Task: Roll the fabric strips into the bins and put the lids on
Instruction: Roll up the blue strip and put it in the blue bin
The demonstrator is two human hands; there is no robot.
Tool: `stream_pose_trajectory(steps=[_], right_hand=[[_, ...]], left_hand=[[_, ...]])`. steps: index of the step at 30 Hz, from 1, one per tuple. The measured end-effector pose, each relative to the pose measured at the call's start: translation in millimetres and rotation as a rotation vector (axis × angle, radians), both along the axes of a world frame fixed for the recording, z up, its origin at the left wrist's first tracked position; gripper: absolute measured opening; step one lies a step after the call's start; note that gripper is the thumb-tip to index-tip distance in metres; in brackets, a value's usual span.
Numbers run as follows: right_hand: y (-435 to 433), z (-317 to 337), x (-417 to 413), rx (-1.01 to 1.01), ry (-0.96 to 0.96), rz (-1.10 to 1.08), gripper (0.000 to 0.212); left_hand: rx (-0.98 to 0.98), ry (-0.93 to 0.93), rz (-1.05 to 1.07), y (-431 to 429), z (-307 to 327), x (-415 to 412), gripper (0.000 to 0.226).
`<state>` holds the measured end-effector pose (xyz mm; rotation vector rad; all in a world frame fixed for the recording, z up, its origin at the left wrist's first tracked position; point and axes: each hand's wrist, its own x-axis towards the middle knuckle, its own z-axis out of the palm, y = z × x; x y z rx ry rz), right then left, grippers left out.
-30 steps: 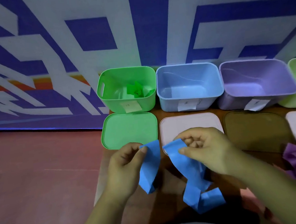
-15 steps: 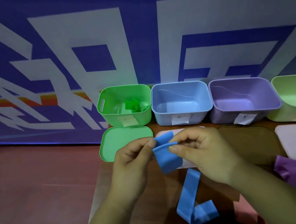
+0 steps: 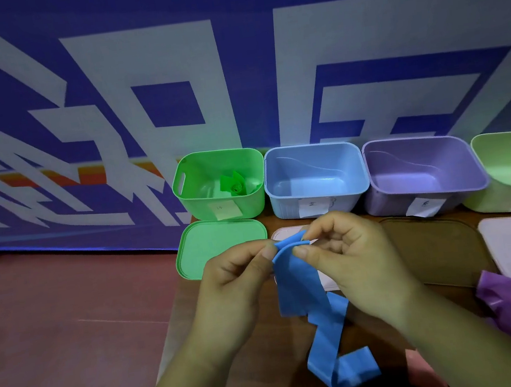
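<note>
Blue strip [image 3: 295,282] is pinched at its folded top end by the left hand [image 3: 234,290] and right hand [image 3: 350,258], above the surface [image 3: 269,354], in front of the open blue bin [image 3: 315,179]; its tail trails down.

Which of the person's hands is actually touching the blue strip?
Touching, both. The head view shows the left hand and the right hand each pinching the curled top end of the blue strip between thumb and fingers.

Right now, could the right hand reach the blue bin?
Probably yes. The blue bin stands open just beyond the right hand, with nothing between them. But that hand and the left hand both pinch the blue strip, mostly unrolled.
</note>
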<state>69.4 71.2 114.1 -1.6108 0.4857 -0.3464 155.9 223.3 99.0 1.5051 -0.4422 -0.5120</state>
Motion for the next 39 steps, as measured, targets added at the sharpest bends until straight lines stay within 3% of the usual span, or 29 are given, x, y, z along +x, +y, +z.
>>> stream_pose_trajectory(steps=[4,10,14,17,21,24,28,32,39], right_hand=[[1.7,-3.4,2.5,0.075,-0.005,-0.026,0.024],[7.9,-9.0,6.6,0.223,-0.002,-0.078,0.02],[9.0,-9.7,9.1,0.201,0.016,-0.11,0.015],[10.3,-10.3,9.8,0.187,0.02,-0.112,0.015],[6.7,-13.8,5.0,0.155,0.054,-0.054,0.018],[-11.0,-42.5,-5.4,0.047,0.174,-0.031,0.016],[-40.4,-121.9,-28.2,-0.188,0.505,-0.087,0.012],[-49.2,-193.5,-49.9,-0.288,0.782,-0.057,0.015],[-48.6,-246.9,-39.8,-0.328,0.865,-0.121,0.034]], left_hand=[[0.002,0.002,-0.005,2.2,-3.8,0.2,0.035],[-0.025,0.043,-0.001,1.9,-6.0,-1.1,0.025],[-0.058,0.07,0.004,2.9,-9.9,-1.6,0.029],[-0.05,0.013,0.014,2.3,-7.4,-4.4,0.013],[0.02,-0.033,0.144,2.6,-14.0,-2.7,0.016],[0.08,-0.029,0.157,9.7,-21.7,2.7,0.018],[0.206,-0.012,0.088,22.9,-43.2,6.8,0.016],[0.305,0.021,0.056,28.0,-61.1,3.3,0.016],[0.323,0.137,0.052,25.0,-67.2,-3.1,0.017]])
